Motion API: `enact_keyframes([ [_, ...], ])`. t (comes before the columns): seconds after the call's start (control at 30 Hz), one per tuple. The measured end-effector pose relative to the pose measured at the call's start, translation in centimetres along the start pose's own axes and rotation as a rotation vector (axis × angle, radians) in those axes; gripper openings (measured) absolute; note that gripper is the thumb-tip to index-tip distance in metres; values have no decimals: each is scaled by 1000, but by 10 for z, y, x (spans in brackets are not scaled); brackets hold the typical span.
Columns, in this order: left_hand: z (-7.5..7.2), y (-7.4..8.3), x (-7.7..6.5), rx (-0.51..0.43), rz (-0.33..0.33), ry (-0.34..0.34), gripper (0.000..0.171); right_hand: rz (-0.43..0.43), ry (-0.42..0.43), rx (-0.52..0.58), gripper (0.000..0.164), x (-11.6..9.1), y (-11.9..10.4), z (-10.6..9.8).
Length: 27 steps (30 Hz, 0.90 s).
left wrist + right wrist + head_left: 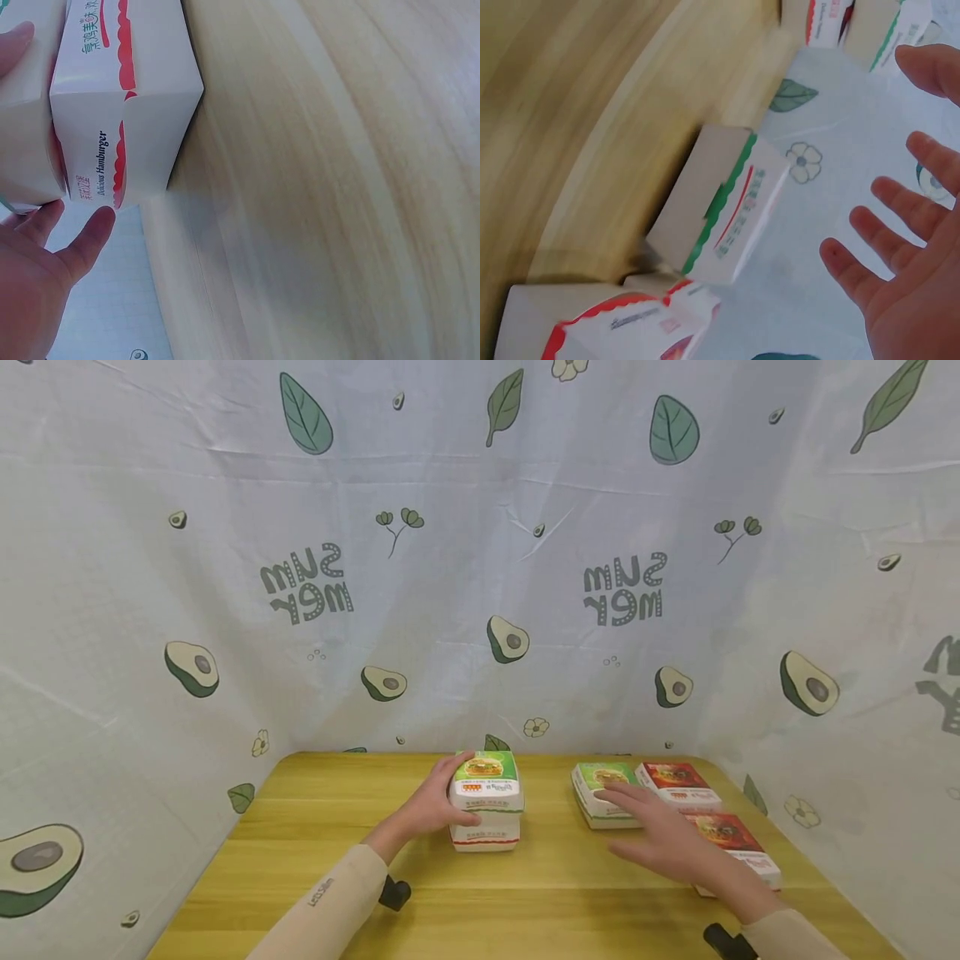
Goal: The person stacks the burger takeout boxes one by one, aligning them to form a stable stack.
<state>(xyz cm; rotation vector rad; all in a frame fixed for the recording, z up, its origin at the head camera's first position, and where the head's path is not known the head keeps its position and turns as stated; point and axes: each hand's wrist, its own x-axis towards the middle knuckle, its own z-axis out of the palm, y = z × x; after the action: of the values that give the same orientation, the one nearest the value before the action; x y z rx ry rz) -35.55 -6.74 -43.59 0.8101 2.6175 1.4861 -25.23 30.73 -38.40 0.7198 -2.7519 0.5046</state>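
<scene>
A green-topped hamburger box sits on a red-trimmed hamburger box as a stack of two at the table's middle. My left hand grips the upper box from its left side, thumb at the front and fingers toward the back. In the left wrist view the red-trimmed box stands below it on the table. Over at the right, my right hand is spread with nothing in it, nearest to another green-topped hamburger box. The right wrist view shows that box apart from the fingers.
Two red-topped hamburger boxes, a back one and a front one, lie on the right of the wooden table. A printed cloth curtain hangs behind and at both sides of the table.
</scene>
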Motion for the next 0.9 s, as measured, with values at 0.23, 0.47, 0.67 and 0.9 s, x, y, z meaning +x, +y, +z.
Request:
enact_keyframes([
  [0.23, 3, -1, 1, -13, -14, -2, 106, 46, -10, -46, 69, -18, 15, -7],
  [0.47, 2, -1, 4, -21, -25, 0, 108, 62, -3, -99, 72, -30, 25, -13],
  [0.67, 0, 2, 4, -6, -27, -3, 107, 45, 34, -126, 71, -39, 36, -18],
  [0.9, 1, 2, 3, 1, -38, -2, 106, 52, 54, -148, 67, -51, 51, -23],
])
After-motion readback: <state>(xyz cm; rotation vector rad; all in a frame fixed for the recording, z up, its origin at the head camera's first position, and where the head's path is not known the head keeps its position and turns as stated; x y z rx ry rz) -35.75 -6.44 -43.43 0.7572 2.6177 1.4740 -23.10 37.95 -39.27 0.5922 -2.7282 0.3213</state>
